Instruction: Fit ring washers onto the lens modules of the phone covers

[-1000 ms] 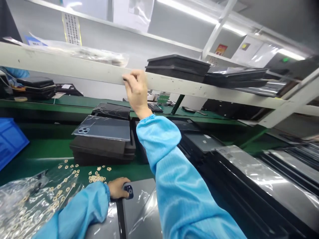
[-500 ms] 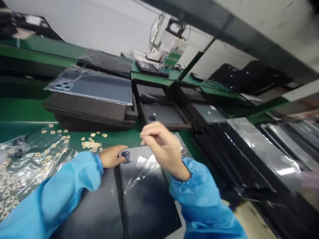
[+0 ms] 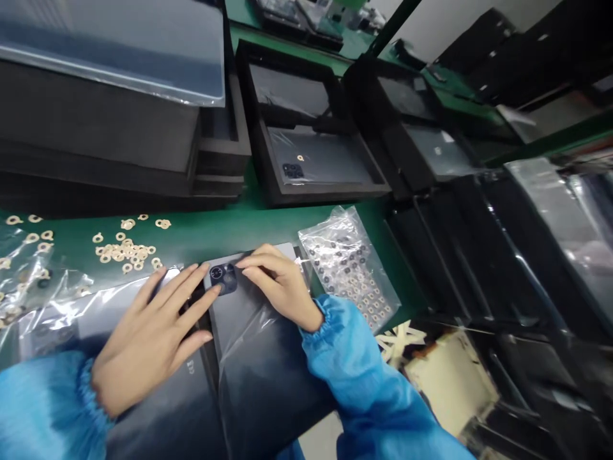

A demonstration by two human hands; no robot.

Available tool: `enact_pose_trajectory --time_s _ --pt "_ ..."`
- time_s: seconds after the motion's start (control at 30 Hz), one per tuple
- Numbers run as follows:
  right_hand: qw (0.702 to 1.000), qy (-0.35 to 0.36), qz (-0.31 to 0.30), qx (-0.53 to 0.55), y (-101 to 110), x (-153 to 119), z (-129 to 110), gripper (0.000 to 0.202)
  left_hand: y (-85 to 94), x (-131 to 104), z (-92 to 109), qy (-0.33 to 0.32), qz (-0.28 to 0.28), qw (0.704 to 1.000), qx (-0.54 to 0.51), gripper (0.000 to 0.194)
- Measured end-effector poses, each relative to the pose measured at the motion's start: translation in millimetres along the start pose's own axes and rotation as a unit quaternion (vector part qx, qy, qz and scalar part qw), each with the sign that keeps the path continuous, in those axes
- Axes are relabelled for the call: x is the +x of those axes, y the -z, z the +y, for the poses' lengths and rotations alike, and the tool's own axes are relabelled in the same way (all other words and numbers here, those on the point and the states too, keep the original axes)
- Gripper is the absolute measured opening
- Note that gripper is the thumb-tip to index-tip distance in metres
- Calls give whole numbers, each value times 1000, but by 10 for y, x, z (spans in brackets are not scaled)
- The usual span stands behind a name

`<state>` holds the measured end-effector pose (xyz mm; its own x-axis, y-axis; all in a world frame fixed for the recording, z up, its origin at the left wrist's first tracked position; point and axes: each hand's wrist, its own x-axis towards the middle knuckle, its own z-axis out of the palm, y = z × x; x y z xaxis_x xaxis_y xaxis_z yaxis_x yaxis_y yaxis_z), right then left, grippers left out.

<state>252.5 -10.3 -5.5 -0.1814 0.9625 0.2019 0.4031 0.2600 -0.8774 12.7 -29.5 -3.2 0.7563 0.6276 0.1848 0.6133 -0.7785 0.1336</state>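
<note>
A large dark grey panel [image 3: 268, 364] with a camera block [image 3: 223, 279] in its far left corner lies before me, thin clear film across part of it. My left hand [image 3: 153, 338] rests with fingers spread, its fingertips at the left edge of the camera block. Thumb and forefinger of my right hand [image 3: 282, 287] are pinched together at the block's right edge; whatever they hold is too small to make out. Beneath my left hand is a second grey panel [image 3: 167, 415], partly covered by the hand and sleeve.
Small gold rings [image 3: 127, 250] are scattered on the green table [image 3: 211, 223]. A clear bag [image 3: 352, 268] of rings lies right of the panel. Black foam trays [image 3: 275, 191] and a stack with a film-wrapped panel [image 3: 119, 45] stand behind. Black bagged panels [image 3: 460, 243] line the right.
My right hand has come down from above the panel to the camera block. My left hand has spread out at the block's left edge. The view has tilted down and closer.
</note>
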Motion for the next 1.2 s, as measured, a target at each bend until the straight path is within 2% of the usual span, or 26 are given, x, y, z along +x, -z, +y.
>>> enact_pose_trajectory --time_s 0.2,0.3,0.43,0.7,0.8,0.97,1.1,1.2 --pt "997 28 -54 37 4 -82 32 36 21 69 5 -16 -2 1000 15 50" --pt "999 13 -37 36 -30 -112 37 29 28 78 4 -17 -6 1000 8 48" --pt "998 54 -28 -27 -46 -99 10 12 40 93 28 -4 -8 1000 -1 45" --pt "992 70 -48 -95 -76 -87 -21 13 54 89 6 -19 -11 1000 -6 41" --pt "997 45 -36 -56 -69 -91 -18 13 60 91 -24 1 -8 998 -58 35" --pt "998 -3 -6 56 -20 -76 -47 13 124 210 -65 78 40 987 -137 25" --pt "996 -11 -10 84 -8 -72 -129 13 193 357 -26 155 44 958 -237 17" --pt "995 -2 -11 99 -11 -86 -221 12 231 435 39 249 -1 887 -388 18"
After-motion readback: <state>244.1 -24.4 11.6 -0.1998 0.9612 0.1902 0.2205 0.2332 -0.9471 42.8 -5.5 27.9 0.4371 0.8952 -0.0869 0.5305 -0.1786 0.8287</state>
